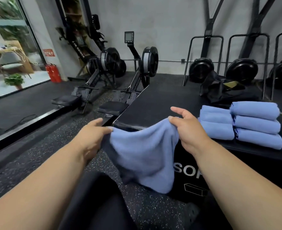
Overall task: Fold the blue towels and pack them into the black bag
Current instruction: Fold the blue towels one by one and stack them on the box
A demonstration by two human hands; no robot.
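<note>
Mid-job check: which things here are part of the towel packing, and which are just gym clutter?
Job: unfolded blue towel held by left hand and right hand; folded blue towel stacks; crumpled black bag; black box platform.
Clutter: black rowing machines; red fire extinguishers; black weight plates.

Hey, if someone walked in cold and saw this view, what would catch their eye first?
The blue towel held up in the middle, pinched by the left hand and right hand, hanging against the black box. Next, the folded blue towels stacked on the box's right side, with the black bag behind them.
</note>
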